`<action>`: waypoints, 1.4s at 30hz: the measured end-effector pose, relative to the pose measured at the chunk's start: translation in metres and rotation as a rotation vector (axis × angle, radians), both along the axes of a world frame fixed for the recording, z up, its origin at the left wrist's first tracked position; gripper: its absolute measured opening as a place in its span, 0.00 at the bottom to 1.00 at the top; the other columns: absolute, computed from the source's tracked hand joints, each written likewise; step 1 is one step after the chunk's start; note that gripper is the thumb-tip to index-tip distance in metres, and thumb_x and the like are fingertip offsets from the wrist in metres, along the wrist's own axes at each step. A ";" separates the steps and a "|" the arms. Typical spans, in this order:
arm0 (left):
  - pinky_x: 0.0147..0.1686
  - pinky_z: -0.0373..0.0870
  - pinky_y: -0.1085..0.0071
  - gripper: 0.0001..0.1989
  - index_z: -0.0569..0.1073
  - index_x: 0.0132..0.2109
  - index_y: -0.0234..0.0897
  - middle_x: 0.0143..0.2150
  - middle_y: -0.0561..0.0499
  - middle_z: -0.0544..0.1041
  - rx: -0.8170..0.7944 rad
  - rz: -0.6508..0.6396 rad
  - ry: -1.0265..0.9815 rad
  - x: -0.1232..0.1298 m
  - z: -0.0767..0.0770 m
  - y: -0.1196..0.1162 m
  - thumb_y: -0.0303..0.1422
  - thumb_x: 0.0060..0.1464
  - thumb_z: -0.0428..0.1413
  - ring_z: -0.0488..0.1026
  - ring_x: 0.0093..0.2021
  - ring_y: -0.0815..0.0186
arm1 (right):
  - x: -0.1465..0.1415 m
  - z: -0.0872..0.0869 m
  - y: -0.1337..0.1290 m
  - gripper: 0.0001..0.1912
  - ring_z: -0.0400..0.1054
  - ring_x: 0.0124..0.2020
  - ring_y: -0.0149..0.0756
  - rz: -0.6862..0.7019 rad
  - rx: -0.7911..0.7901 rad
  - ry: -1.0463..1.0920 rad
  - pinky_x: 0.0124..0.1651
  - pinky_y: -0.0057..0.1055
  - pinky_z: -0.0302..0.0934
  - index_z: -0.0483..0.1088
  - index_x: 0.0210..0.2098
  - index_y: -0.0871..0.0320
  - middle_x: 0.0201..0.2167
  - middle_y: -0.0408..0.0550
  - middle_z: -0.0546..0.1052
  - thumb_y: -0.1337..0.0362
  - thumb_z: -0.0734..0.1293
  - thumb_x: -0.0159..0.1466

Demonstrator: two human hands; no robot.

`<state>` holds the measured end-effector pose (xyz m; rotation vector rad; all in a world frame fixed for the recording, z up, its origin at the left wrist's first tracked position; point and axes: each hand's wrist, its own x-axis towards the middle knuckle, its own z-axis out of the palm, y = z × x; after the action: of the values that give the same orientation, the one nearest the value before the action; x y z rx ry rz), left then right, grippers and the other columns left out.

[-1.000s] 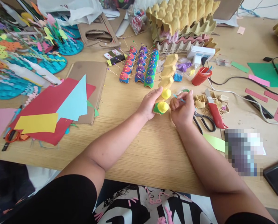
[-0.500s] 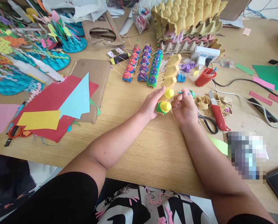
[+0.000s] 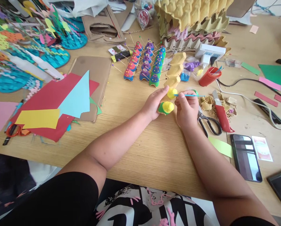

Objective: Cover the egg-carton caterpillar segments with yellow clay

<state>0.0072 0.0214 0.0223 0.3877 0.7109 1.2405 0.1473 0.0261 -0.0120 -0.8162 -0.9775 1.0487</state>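
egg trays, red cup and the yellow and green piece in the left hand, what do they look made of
Egg trays: probably moulded paper pulp, matt, going by the pressed peaks and dull surface.
Red cup: likely plastic, thin-walled and smooth with a slight sheen.
Yellow and green piece in the left hand: perhaps covered in modelling clay, smooth and rounded, though paint is possible.
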 end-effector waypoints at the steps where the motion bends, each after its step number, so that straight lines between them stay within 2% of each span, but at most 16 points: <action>1: 0.61 0.85 0.63 0.12 0.87 0.49 0.39 0.48 0.50 0.92 -0.014 0.003 -0.010 0.000 0.000 0.000 0.43 0.77 0.69 0.91 0.62 0.54 | 0.001 -0.001 0.000 0.32 0.67 0.31 0.29 0.005 0.009 0.005 0.36 0.28 0.66 0.77 0.38 0.49 0.31 0.36 0.73 0.34 0.90 0.58; 4: 0.60 0.85 0.64 0.17 0.87 0.49 0.39 0.48 0.50 0.92 -0.040 0.019 -0.022 0.001 0.001 0.000 0.49 0.76 0.69 0.91 0.60 0.56 | 0.001 -0.002 -0.001 0.31 0.68 0.33 0.29 0.012 0.044 -0.013 0.38 0.29 0.69 0.76 0.38 0.49 0.34 0.37 0.75 0.34 0.89 0.61; 8: 0.57 0.85 0.67 0.21 0.85 0.43 0.39 0.43 0.50 0.91 -0.001 0.010 0.007 0.001 0.003 -0.001 0.53 0.75 0.70 0.91 0.57 0.57 | -0.001 -0.004 -0.002 0.29 0.72 0.37 0.31 -0.058 0.148 -0.138 0.44 0.32 0.74 0.77 0.38 0.50 0.39 0.40 0.77 0.35 0.87 0.65; 13: 0.57 0.85 0.67 0.17 0.86 0.43 0.40 0.45 0.50 0.92 0.041 0.004 -0.010 0.001 -0.002 0.000 0.49 0.74 0.71 0.92 0.58 0.56 | 0.000 -0.007 -0.003 0.26 0.78 0.50 0.40 -0.181 0.262 -0.316 0.50 0.38 0.79 0.78 0.40 0.49 0.45 0.46 0.79 0.34 0.82 0.71; 16: 0.59 0.84 0.65 0.16 0.87 0.44 0.39 0.48 0.48 0.93 0.052 -0.006 -0.016 0.001 -0.004 0.001 0.47 0.74 0.71 0.92 0.60 0.55 | 0.001 -0.009 -0.003 0.25 0.81 0.56 0.42 -0.201 0.277 -0.352 0.56 0.41 0.81 0.79 0.44 0.48 0.50 0.47 0.83 0.35 0.81 0.73; 22: 0.65 0.84 0.59 0.17 0.89 0.49 0.41 0.50 0.46 0.94 0.045 -0.038 -0.058 -0.002 -0.006 0.003 0.51 0.74 0.70 0.90 0.65 0.50 | -0.002 -0.009 -0.006 0.21 0.85 0.54 0.41 -0.141 0.291 -0.309 0.57 0.43 0.83 0.79 0.45 0.47 0.50 0.46 0.87 0.39 0.80 0.75; 30: 0.60 0.84 0.64 0.16 0.87 0.45 0.41 0.46 0.48 0.93 0.033 -0.034 -0.018 -0.003 -0.010 0.005 0.50 0.74 0.71 0.91 0.58 0.55 | -0.001 -0.007 -0.009 0.21 0.86 0.60 0.46 -0.095 0.284 -0.308 0.67 0.51 0.83 0.79 0.45 0.48 0.53 0.49 0.90 0.39 0.79 0.76; 37: 0.62 0.84 0.63 0.15 0.87 0.46 0.42 0.49 0.48 0.94 0.007 -0.052 -0.024 -0.003 -0.004 0.003 0.48 0.74 0.71 0.91 0.62 0.53 | -0.005 -0.002 -0.012 0.20 0.85 0.57 0.44 -0.118 0.269 -0.308 0.64 0.50 0.82 0.79 0.45 0.48 0.51 0.48 0.87 0.39 0.79 0.76; 42: 0.62 0.84 0.63 0.16 0.88 0.47 0.42 0.49 0.46 0.94 -0.029 -0.050 -0.055 -0.002 -0.003 0.003 0.51 0.73 0.71 0.91 0.63 0.52 | -0.007 0.001 -0.013 0.23 0.85 0.56 0.43 -0.125 0.254 -0.315 0.61 0.47 0.83 0.78 0.44 0.48 0.51 0.48 0.88 0.37 0.79 0.75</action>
<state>0.0048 0.0243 0.0189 0.3445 0.6673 1.1879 0.1404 0.0132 -0.0112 -0.8331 -1.2794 0.6820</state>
